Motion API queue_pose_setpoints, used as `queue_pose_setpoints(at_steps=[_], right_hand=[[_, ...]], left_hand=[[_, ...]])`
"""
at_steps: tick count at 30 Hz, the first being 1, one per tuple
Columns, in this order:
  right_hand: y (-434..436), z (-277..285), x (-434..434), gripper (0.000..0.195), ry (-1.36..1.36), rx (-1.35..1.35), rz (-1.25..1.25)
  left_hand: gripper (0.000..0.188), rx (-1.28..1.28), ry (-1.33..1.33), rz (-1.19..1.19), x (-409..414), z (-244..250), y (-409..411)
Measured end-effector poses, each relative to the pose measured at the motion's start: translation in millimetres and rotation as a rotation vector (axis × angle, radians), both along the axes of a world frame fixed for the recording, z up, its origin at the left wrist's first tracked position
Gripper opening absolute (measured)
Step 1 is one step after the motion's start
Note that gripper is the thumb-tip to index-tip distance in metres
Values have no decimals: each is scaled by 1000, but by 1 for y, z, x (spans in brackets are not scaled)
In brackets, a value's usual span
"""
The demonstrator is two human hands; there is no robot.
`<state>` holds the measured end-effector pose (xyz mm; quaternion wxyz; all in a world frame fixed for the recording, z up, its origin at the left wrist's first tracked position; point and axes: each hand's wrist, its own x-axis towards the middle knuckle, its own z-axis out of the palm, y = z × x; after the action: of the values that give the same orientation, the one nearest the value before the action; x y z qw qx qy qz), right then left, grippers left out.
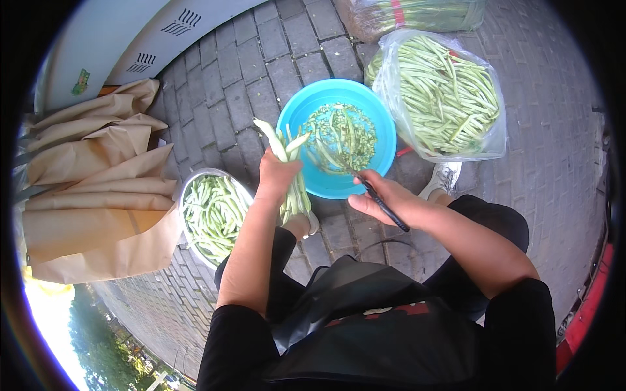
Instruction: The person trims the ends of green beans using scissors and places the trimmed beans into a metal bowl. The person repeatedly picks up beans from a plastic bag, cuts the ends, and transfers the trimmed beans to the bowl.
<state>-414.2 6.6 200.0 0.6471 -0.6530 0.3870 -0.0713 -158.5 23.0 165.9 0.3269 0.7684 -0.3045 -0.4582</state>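
Observation:
A bunch of green beans is gripped in my left hand, its upper ends leaning over the near-left rim of a blue plastic basin. My right hand holds a knife by its black handle. The thin blade points up and left over the basin and is hard to make out against what lies inside. Many short cut bean ends and a few longer bean pieces are spread over the basin's bottom.
A clear plastic bag of whole beans stands right of the basin, with a plastic-wrapped bundle behind it. At left, a metal bowl holds more beans near tan fabric and a white cabinet. Grey paving bricks form the ground.

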Motion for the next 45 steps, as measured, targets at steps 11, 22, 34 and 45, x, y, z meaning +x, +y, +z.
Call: queue_pose_setpoints(at_steps=[11, 22, 34, 45], right_hand=[[5, -3, 5, 53, 111, 101, -54], [-17, 30, -4, 42, -84, 28, -66], [-26, 27, -12, 46, 213, -297, 198], [-18, 20, -10, 40, 282, -279, 144]], left_hand=[[46, 119, -352, -245, -19, -17, 7], [30, -247, -66, -216, -8, 5, 5], [36, -50, 72, -372, -18, 12, 3], [45, -12, 97, -313, -32, -3, 8]])
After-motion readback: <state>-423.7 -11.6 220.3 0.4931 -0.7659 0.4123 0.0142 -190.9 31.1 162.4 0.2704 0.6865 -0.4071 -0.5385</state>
